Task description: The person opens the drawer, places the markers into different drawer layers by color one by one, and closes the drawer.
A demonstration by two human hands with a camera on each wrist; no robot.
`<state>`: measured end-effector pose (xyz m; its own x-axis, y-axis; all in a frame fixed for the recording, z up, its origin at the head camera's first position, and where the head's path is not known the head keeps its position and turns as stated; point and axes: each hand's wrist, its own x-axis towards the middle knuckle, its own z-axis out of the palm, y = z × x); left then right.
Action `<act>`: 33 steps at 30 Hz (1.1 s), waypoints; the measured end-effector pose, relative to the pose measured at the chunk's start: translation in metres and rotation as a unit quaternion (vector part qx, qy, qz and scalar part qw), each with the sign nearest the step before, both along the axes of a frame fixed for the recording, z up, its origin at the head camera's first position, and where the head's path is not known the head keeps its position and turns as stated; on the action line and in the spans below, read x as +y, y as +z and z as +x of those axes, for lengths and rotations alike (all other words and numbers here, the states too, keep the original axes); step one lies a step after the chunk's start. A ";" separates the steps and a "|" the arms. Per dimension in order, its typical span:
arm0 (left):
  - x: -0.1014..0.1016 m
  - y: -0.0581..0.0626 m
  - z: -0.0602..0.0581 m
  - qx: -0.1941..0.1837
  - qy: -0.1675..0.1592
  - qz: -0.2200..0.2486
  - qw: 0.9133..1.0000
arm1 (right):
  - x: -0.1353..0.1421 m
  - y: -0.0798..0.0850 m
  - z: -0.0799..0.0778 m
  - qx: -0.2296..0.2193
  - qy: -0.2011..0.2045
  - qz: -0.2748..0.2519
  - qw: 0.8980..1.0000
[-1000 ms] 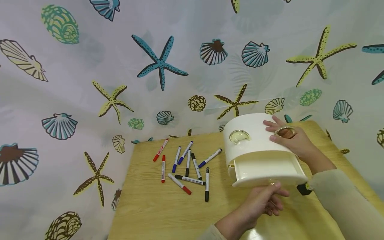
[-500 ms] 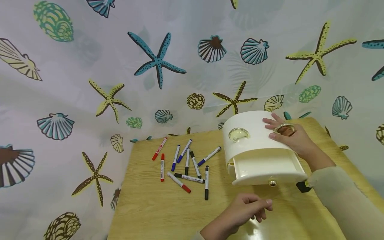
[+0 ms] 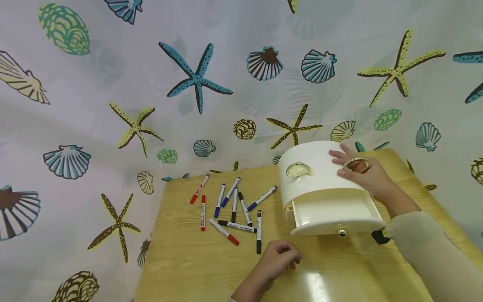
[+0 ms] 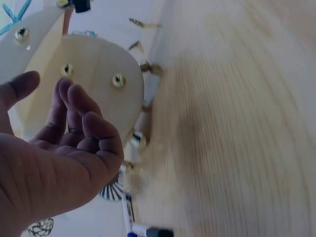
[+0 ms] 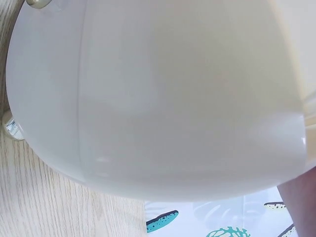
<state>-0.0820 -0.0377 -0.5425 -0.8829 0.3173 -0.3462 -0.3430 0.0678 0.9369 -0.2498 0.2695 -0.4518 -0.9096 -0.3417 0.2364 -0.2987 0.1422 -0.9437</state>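
Note:
A white rounded drawer box (image 3: 320,180) stands at the right of the table, its drawer (image 3: 332,205) pulled out. The drawer front carries a gold knob (image 3: 341,233). My right hand (image 3: 375,180) rests on the box's upper right side, fingers spread straight, beside a gold ring (image 3: 356,161). Nearer to me, my left hand (image 3: 277,260) hangs above the table with fingers loosely curled, holding nothing. In the left wrist view, the left hand (image 4: 74,168) is in front of the box's curved end. The right wrist view shows only the box's smooth white wall (image 5: 187,98).
Several whiteboard markers with red, blue and black caps, among them a black one (image 3: 258,232), lie left of the box on the wooden table (image 3: 181,260). A curtain (image 3: 226,117) printed with starfish and shells hangs behind. A small black object (image 3: 380,237) sits by the right sleeve.
My left hand has let go of the drawer knob and moved left and toward me. The drawer stays pulled out, and my right hand stays on the box.

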 end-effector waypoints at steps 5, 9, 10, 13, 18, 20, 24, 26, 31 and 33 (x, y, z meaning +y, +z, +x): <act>-0.016 -0.005 -0.010 0.029 0.019 -0.024 0.999 | 0.001 -0.001 0.002 -0.005 -0.001 -0.005 1.000; -0.024 -0.007 -0.018 0.047 0.068 -0.069 0.994 | 0.001 -0.001 0.003 -0.003 -0.001 -0.007 1.000; -0.026 -0.008 -0.020 0.053 0.080 -0.078 0.992 | 0.001 -0.001 0.002 -0.002 -0.002 -0.006 1.000; -0.031 -0.009 -0.026 0.071 0.115 -0.110 0.985 | 0.001 -0.002 0.001 0.004 -0.004 -0.004 1.000; -0.038 -0.014 -0.034 0.102 0.161 -0.173 0.966 | 0.002 -0.003 0.000 0.005 -0.009 0.003 1.000; -0.040 -0.017 -0.035 0.105 0.176 -0.192 0.960 | 0.002 -0.003 0.000 0.005 -0.005 -0.001 1.000; -0.044 -0.022 -0.037 0.103 0.197 -0.209 0.952 | 0.002 -0.004 -0.001 0.005 0.001 -0.001 1.000; -0.045 -0.024 -0.038 0.102 0.204 -0.213 0.950 | 0.002 -0.004 -0.001 0.004 0.000 0.004 1.000; -0.046 -0.031 -0.041 0.111 0.209 -0.236 0.943 | 0.003 -0.003 -0.001 0.002 -0.007 0.014 1.000; -0.046 -0.035 -0.042 0.109 0.212 -0.247 0.939 | 0.003 -0.003 -0.001 0.001 -0.008 0.017 1.000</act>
